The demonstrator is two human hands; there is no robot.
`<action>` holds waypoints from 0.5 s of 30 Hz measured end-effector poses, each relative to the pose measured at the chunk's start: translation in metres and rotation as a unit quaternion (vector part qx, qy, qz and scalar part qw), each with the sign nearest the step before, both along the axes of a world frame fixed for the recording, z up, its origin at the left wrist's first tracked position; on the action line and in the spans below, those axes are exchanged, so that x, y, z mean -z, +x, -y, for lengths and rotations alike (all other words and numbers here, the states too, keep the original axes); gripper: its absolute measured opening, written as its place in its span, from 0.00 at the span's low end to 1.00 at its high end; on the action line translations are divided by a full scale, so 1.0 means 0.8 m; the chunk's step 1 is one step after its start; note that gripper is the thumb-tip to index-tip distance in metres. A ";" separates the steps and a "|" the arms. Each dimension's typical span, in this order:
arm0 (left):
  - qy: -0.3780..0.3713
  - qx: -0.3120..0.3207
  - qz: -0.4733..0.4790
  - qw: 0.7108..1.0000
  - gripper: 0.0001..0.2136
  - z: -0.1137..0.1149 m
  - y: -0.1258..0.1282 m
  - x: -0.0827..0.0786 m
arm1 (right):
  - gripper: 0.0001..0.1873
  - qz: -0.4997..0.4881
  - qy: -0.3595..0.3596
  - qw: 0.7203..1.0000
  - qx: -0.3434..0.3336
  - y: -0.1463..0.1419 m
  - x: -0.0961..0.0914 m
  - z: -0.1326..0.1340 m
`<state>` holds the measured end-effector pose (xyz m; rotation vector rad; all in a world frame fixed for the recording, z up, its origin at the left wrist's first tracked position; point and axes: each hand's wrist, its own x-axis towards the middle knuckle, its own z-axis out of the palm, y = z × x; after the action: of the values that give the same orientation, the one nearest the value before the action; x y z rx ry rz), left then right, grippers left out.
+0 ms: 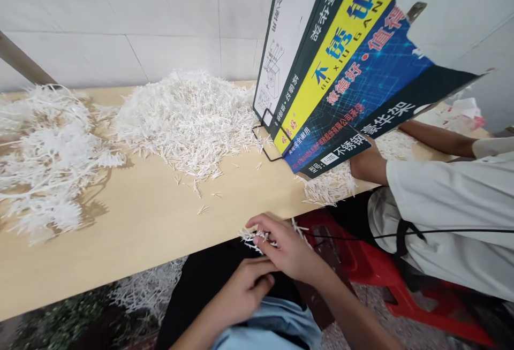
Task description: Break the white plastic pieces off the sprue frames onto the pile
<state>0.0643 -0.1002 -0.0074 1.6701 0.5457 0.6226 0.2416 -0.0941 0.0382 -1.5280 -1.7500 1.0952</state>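
My right hand is closed on a small bunch of white branched plastic sprigs, just off the front edge of the table. The bunch sticks out past the thumb and index finger. My left hand lies just below and against it, over my lap, with its fingers curled and the thumb close to the index finger. Whatever the left fingers hold, if anything, I cannot make out. Ahead on the table, a large heap of short white plastic pieces rests against the wall.
A tangle of longer white branched strands covers the table's left side. A printed cardboard box panel stands upright as a divider, in a black wire stand. Beyond it, a co-worker's arm reaches over white pieces. A red stool stands at right.
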 end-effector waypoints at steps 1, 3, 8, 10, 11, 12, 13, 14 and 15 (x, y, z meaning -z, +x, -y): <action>-0.005 -0.015 -0.019 1.000 0.18 0.003 -0.016 0.004 | 0.14 0.003 -0.010 1.000 0.004 -0.003 0.012 0.010; 0.032 -0.108 -0.041 0.993 0.19 0.010 -0.054 0.005 | 0.16 -0.009 -0.045 0.999 0.016 -0.013 0.032 0.029; 0.179 -0.261 -0.136 0.939 0.09 0.022 -0.097 -0.028 | 0.17 -0.056 -0.087 0.994 -0.024 -0.033 0.030 0.046; 0.210 -0.213 -0.156 0.942 0.17 0.015 -0.090 -0.037 | 0.16 -0.069 -0.073 0.993 -0.056 -0.031 0.015 0.035; 0.218 -0.189 -0.153 0.945 0.20 0.008 -0.086 -0.039 | 0.16 -0.072 -0.058 0.993 -0.067 -0.028 0.007 0.026; 0.221 -0.173 -0.142 0.949 0.21 0.000 -0.082 -0.040 | 0.15 -0.068 -0.038 0.994 -0.076 -0.025 0.000 0.017; 0.223 -0.169 -0.128 0.952 0.20 -0.009 -0.079 -0.040 | 0.15 -0.058 -0.013 0.995 -0.082 -0.021 -0.007 0.008; 0.221 -0.173 -0.113 0.953 0.17 -0.019 -0.076 -0.041 | 0.14 -0.045 0.012 0.995 -0.087 -0.018 -0.012 -0.001; 0.214 -0.183 -0.102 0.954 0.15 -0.029 -0.073 -0.041 | 0.13 -0.031 0.031 0.995 -0.088 -0.015 -0.017 -0.010</action>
<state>0.0061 -0.0770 0.0255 2.0749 0.9346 0.8888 0.2293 -0.0863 0.0517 -1.3087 -1.8856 1.1490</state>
